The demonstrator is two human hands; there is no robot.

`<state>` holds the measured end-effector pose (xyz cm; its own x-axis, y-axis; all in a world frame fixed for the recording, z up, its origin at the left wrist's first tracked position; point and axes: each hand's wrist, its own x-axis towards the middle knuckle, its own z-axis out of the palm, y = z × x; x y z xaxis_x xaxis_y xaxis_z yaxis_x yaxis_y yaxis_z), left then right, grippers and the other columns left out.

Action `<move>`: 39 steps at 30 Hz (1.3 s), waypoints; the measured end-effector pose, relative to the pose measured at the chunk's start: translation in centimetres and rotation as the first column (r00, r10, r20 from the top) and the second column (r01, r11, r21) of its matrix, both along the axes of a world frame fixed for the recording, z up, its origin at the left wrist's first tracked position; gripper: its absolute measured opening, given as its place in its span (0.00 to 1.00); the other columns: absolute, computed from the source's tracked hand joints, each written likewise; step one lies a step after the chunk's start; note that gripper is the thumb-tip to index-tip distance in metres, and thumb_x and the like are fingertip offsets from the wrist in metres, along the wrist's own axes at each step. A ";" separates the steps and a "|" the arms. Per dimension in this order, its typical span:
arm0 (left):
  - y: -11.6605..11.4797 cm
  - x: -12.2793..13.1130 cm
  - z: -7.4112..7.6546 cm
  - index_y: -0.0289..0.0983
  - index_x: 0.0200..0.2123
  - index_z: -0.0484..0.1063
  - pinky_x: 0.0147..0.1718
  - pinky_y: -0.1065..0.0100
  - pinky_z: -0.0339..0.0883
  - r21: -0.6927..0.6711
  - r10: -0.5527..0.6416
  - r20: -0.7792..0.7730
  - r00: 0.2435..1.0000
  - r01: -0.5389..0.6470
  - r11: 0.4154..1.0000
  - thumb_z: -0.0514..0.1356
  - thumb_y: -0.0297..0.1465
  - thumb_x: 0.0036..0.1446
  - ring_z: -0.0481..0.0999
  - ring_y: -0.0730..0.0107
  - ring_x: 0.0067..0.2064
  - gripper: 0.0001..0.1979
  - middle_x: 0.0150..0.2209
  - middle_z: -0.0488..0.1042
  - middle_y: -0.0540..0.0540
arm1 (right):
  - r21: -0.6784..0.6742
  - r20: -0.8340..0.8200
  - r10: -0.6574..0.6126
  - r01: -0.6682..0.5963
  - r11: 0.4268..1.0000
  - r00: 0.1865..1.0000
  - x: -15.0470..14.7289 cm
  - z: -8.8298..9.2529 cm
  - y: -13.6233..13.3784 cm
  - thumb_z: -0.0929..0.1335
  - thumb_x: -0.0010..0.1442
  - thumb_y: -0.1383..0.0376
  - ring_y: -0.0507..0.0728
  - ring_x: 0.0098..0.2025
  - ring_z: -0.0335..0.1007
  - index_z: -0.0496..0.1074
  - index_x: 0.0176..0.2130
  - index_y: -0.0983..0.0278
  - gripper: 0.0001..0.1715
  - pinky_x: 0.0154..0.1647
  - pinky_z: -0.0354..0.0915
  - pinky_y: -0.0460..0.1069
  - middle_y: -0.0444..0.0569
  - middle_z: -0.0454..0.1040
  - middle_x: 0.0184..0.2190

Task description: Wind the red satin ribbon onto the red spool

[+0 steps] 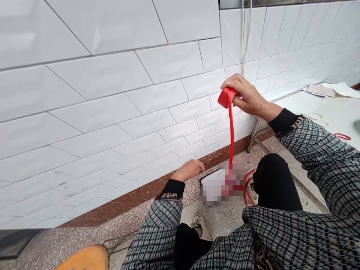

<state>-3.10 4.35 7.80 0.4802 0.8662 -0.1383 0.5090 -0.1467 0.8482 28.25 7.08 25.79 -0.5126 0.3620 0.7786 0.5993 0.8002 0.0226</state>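
The raised right hand (pixel 244 93) pinches a coiled, flat red ribbon (pixel 231 131), whose tail hangs into a pixelated patch (pixel 221 189) that obscures its lower end. The left hand (pixel 189 170), lower, blurs, fingers curled; whether it holds anything cannot be told.

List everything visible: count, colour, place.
Ribbon roll: one, red, raised
Pixelated area: one, whitish, floor
Cord: count unclear, red, floor
Table: one, white, right
Papers: several, pale, table
Red loop: one, table
Yellow string: count unclear, table
Wall: one, white, ahead
Cables: two, white, wall
Skirting: one, brown, wall
Metal leg: one, grey, floor
Rounded object: one, orange, lower left
Shoes: two, pale, floor
Trouser legs: two, black, below
Left hand: one, lower
Right hand: one, holding roll
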 end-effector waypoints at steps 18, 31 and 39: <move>-0.9 6.1 3.3 0.33 0.36 0.81 0.51 0.48 0.80 -0.450 0.360 0.864 0.353 0.220 0.865 0.68 0.43 0.62 0.83 0.59 0.36 0.16 0.30 0.79 0.43 | -0.077 0.630 0.013 0.045 0.996 0.776 -5.6 -5.3 1.2 0.61 0.74 0.73 0.62 0.51 0.63 0.71 0.55 0.60 0.16 0.34 0.64 0.49 0.56 0.71 0.50; -0.2 3.7 -4.2 0.36 0.28 0.75 0.35 0.68 0.72 -0.550 0.544 0.746 0.384 -0.106 0.828 0.79 0.36 0.42 0.75 0.73 0.32 0.18 0.28 0.76 0.50 | -0.361 0.410 0.045 0.117 0.925 0.911 -7.9 -20.9 2.2 0.70 0.65 0.73 0.65 0.50 0.66 0.73 0.55 0.63 0.19 0.50 0.73 0.58 0.60 0.71 0.50; -0.2 4.2 -4.8 0.38 0.19 0.56 0.30 0.69 0.59 -0.632 0.608 0.726 0.320 -0.037 0.774 0.74 0.27 0.39 0.63 0.79 0.24 0.25 0.20 0.62 0.56 | -0.524 0.221 0.126 0.009 0.852 0.967 -6.4 -22.7 1.8 0.64 0.63 0.78 0.63 0.50 0.69 0.73 0.59 0.61 0.29 0.55 0.74 0.60 0.57 0.73 0.49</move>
